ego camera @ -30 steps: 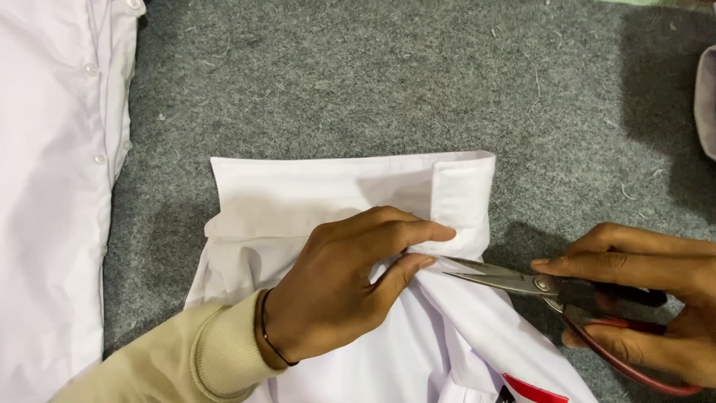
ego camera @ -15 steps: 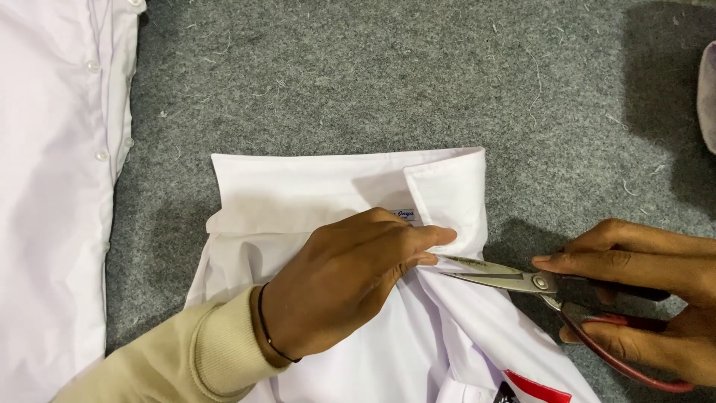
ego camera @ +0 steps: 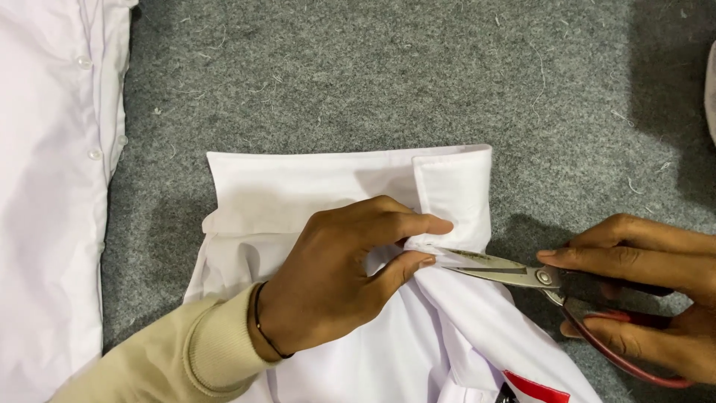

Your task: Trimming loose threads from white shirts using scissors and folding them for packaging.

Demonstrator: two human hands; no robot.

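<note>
Head view of a white shirt (ego camera: 298, 186) lying collar-up on a grey felt tabletop (ego camera: 373, 75), near the middle of the near edge. The left hand (ego camera: 343, 276), in a beige ribbed sleeve (ego camera: 171, 358) with a thin black wristband (ego camera: 261, 328), pinches a small fold of the cloth between thumb and forefinger just below the turned-up collar end (ego camera: 455, 198). The right hand (ego camera: 641, 291) is closed through the red loops of a pair of tailor's scissors (ego camera: 522, 272); the blades lie almost together, their tips touching the pinched fold right beside the left fingertips (ego camera: 429, 224).

Risks, as judged from this arrangement: the blade tips sit so close to the left thumb and forefinger that a quick closing stroke could nick the skin; the fold is small and loosely bunched, so the blades could catch a second layer of cloth beneath it and cut the shirt body or the collar; if the pinch slackens, the cloth could slide off the tips.

Labels: a red patch with a white border (ego camera: 541, 388) shows on the shirt at the near edge of the tabletop, right of centre, partly cut off by the frame. A second white buttoned garment (ego camera: 52, 186) lies along the left edge; loose thread scraps dot the felt
</note>
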